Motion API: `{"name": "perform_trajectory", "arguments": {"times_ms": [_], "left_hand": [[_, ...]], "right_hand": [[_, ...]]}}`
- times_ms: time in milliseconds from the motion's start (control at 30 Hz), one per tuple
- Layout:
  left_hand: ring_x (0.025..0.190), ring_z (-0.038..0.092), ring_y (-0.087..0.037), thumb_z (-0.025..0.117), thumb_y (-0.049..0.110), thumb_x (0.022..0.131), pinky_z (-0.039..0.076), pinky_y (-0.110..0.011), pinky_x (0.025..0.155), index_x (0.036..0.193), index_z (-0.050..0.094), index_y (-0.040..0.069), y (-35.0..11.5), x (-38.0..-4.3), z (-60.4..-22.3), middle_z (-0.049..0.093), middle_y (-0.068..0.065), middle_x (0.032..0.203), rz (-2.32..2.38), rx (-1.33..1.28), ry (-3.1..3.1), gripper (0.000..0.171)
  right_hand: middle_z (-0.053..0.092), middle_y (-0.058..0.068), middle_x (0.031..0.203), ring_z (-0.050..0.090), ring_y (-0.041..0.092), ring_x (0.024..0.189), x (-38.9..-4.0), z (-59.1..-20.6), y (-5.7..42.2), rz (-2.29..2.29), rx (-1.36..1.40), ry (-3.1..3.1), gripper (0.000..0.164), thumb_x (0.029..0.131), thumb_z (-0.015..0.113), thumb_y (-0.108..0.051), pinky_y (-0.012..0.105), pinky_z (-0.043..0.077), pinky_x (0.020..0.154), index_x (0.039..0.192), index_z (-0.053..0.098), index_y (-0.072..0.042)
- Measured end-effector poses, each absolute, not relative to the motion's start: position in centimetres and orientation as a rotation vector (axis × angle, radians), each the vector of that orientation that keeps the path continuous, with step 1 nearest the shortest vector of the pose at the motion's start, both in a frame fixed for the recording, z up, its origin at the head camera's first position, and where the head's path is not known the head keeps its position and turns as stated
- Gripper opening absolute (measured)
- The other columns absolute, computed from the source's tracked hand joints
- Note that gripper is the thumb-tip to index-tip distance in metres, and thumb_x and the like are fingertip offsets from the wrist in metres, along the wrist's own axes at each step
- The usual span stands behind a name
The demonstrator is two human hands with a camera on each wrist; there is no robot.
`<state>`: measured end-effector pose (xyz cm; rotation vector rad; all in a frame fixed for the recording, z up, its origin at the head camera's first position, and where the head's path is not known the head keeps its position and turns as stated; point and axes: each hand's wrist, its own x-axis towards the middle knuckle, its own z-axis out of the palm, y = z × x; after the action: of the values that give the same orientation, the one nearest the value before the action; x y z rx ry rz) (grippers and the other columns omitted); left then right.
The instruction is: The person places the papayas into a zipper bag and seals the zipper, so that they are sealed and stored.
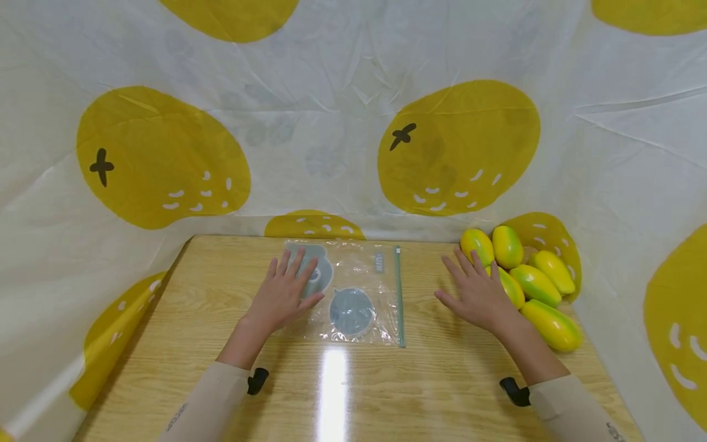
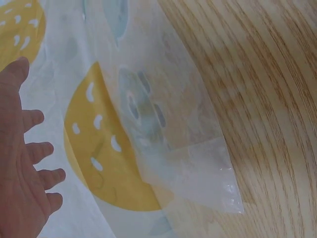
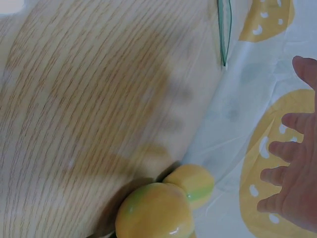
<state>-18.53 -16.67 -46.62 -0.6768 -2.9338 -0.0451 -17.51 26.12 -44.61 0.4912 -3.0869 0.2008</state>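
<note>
A clear plastic zip bag (image 1: 359, 270) with grey-blue printed shapes and a green slider strip (image 1: 400, 301) lies flat on the wooden table. My left hand (image 1: 284, 294), fingers spread, is over the bag's left part; in the left wrist view the hand (image 2: 25, 158) holds nothing. At the right, several yellow-green mangoes (image 1: 534, 285) sit in a cluster. My right hand (image 1: 477, 291) is spread beside them, in front of part of the nearest ones. The right wrist view shows that hand (image 3: 292, 163) apart from a mango (image 3: 156, 213), with nothing in it.
A white cloth (image 1: 315, 141) printed with yellow fruit hangs behind the table and along both sides. The wooden tabletop (image 1: 221, 276) reflects a bright strip of light near the front. The mangoes stand close to the right cloth wall.
</note>
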Motion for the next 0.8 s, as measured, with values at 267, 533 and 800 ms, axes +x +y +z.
{"name": "perform_trajectory", "arguments": {"times_ms": [267, 533, 800], "left_hand": [[0.155, 0.021, -0.050, 0.053, 0.059, 0.102, 0.024, -0.067, 0.123, 0.164, 0.032, 0.015, -16.0, -18.4, -47.0, 0.023, -0.022, 0.170, -0.107, -0.737, -2.939, 0.078], [0.153, 0.027, -0.051, 0.051, 0.060, 0.102, 0.025, -0.065, 0.123, 0.163, 0.033, 0.015, -15.8, -18.5, -47.7, 0.025, -0.023, 0.169, -0.095, -0.825, -2.919, 0.078], [0.152, 0.029, -0.050, 0.056, 0.054, 0.102, 0.027, -0.063, 0.123, 0.161, 0.037, 0.011, -14.8, -18.7, -48.6, 0.030, -0.024, 0.166, -0.124, -0.929, -2.904, 0.075]], "right_hand": [[0.027, 0.024, 0.167, 0.019, 0.054, 0.153, -17.7, -45.2, 26.1, 0.183, 0.547, -3.050, 0.079, 0.101, 0.057, -0.055, 0.084, 0.013, 0.113, 0.161, 0.034, -0.010], [0.037, 0.023, 0.163, 0.026, 0.054, 0.151, -17.8, -46.3, 25.8, 0.207, 0.634, -3.018, 0.077, 0.098, 0.064, -0.051, 0.083, 0.020, 0.112, 0.158, 0.041, -0.009], [0.048, 0.023, 0.156, 0.041, 0.054, 0.143, -17.8, -48.1, 25.6, 0.220, 0.737, -2.969, 0.072, 0.095, 0.069, -0.047, 0.081, 0.026, 0.111, 0.152, 0.049, -0.007]]}}
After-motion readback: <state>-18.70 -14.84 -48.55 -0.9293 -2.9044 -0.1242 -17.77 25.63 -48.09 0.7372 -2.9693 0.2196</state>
